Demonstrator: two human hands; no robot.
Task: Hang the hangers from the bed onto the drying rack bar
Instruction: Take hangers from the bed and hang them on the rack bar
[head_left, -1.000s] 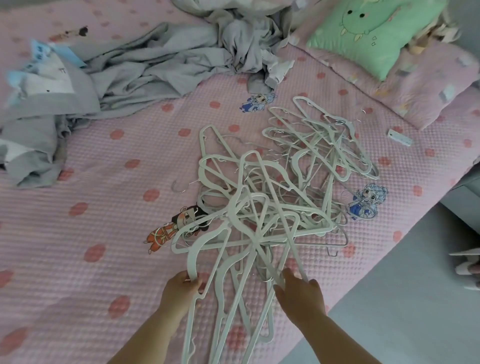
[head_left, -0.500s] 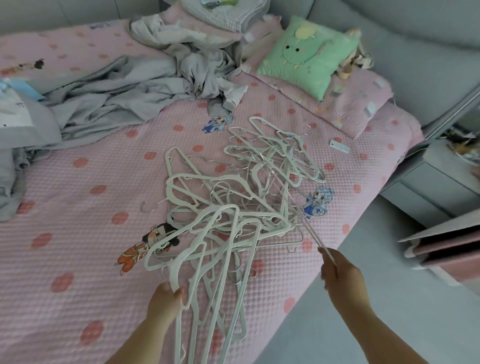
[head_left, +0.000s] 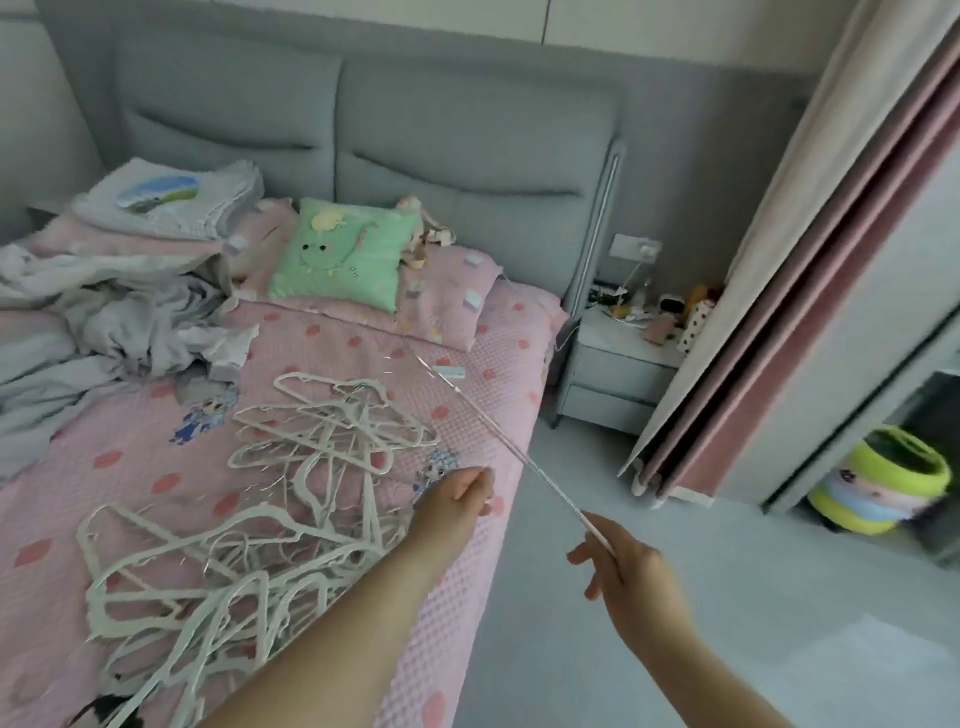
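Right hand (head_left: 628, 577) pinched one hanger (head_left: 519, 457), now pulled clear of the pile (head_left: 234, 545) on the bed (head_left: 467, 426); left hand (head_left: 452, 501) had released the pile, loosely curled, empty. Hanger freed for carrying.

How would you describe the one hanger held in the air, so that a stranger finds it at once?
Look at the pink bed. Beyond its right edge, the right hand pinches a white hanger, seen edge-on as a thin slanted line. All other hangers lie tangled flat on the bed; only this one is lifted.

Held hanger (head_left: 519, 452) blurred, perhaps edge-on, hanger pile (head_left: 234, 582) cropped below
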